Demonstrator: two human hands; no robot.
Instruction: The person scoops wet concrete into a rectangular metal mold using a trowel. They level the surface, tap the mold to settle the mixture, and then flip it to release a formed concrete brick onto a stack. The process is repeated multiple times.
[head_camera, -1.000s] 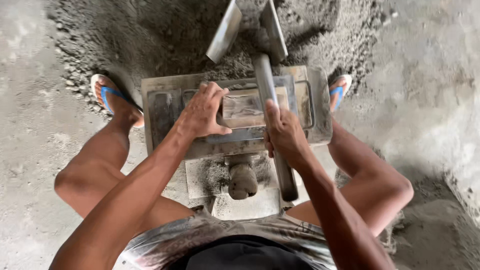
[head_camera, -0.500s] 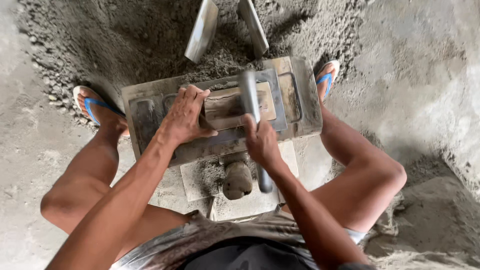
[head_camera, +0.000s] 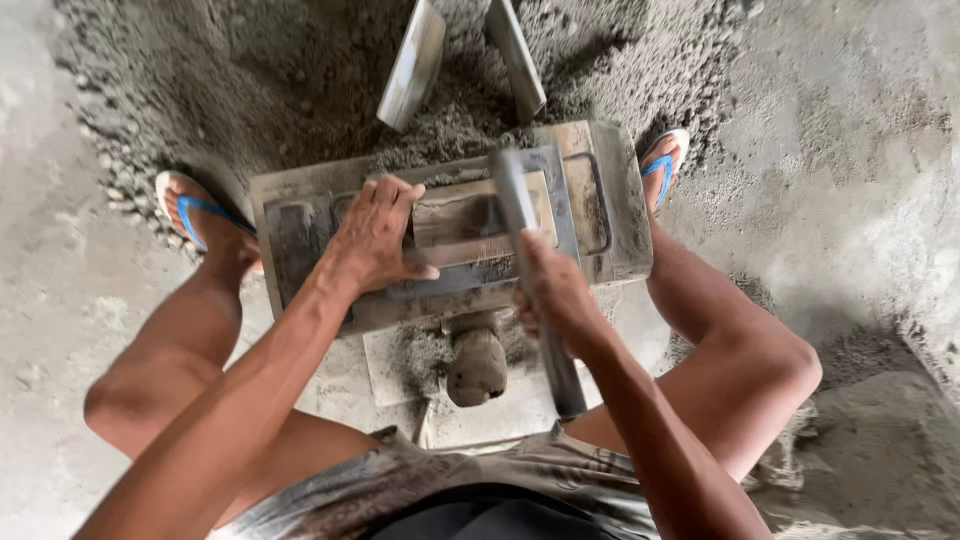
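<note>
A grey metal block mould (head_camera: 610, 205) stands on the ground between my legs, caked with cement. My left hand (head_camera: 375, 235) presses flat on the wooden plate (head_camera: 470, 222) set in the mould's opening. My right hand (head_camera: 555, 290) grips a long metal lever bar (head_camera: 515, 200) that runs from near my lap up across the mould's top. Below the mould, a rounded, mortar-crusted knob (head_camera: 477, 367) sticks out over a pale base slab (head_camera: 400, 365).
A heap of dark grey cement mix (head_camera: 250, 90) lies beyond the mould, with two flat metal blades (head_camera: 412, 65) stuck in it. My feet in blue flip-flops (head_camera: 195, 215) flank the mould. The concrete floor (head_camera: 860, 150) spreads to the right.
The view has swung so the mould sits further right. My right hand has slid down the lever bar, which now tilts leftward across the mould. The left hand stays on the wooden plate.
</note>
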